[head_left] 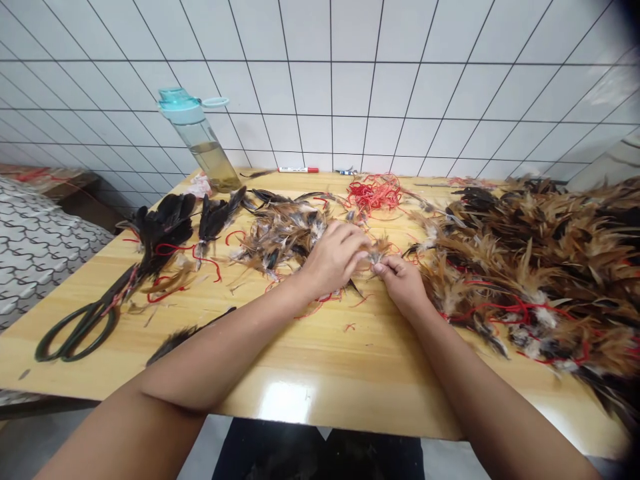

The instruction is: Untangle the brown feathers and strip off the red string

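Observation:
Near the middle of the wooden table, my right hand pinches the base of a small brown feather bunch between thumb and fingers. My left hand is closed at the left side of the same bunch, its fingertips close together; what they grip is too small to make out. Beside and behind my left hand lies a loose pile of brown and grey feathers. A tangle of red string sits just beyond both hands.
Large heap of brown and black feathers with red strings at right. At left, green-handled scissors touch black feathers. A bottle and a red-capped marker stand or lie near the tiled wall.

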`<state>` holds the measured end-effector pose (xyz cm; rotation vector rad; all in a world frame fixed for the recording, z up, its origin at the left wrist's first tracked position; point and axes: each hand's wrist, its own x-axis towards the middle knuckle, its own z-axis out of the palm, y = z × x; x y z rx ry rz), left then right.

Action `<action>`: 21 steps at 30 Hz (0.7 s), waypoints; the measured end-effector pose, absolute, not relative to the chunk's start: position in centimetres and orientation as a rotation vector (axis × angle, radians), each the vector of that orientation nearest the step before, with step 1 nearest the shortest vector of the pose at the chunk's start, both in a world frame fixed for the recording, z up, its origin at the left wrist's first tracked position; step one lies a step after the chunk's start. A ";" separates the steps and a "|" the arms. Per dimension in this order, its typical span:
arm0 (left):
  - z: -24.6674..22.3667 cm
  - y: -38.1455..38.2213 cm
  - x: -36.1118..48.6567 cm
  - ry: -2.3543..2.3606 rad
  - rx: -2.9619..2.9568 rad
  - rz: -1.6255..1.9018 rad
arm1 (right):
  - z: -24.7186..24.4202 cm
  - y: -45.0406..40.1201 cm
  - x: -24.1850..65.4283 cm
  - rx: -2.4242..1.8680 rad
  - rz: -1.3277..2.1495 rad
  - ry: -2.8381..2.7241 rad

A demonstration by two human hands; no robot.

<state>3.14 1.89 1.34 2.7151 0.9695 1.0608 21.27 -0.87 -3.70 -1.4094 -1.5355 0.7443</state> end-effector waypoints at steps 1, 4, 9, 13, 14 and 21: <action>1.5 1.8 3.1 1.033 2.664 1.145 | -3.7 -0.8 21.4 -1.395 0.774 -1.482; 1.7 1.7 3.0 1.101 2.491 1.135 | -3.7 -0.9 21.5 -1.351 0.836 -1.388; 0.5 1.7 3.9 1.084 2.162 0.855 | -3.5 -1.2 20.9 -1.368 0.733 -1.494; -0.3 1.8 4.3 1.061 1.816 0.777 | -3.4 -1.3 20.6 -1.366 0.750 -1.562; -0.5 1.8 4.3 1.024 1.743 0.768 | -3.4 -1.3 20.6 -1.364 0.773 -1.582; -1.0 1.9 4.0 0.723 1.352 0.780 | -3.2 -1.4 20.7 -1.281 0.909 -1.649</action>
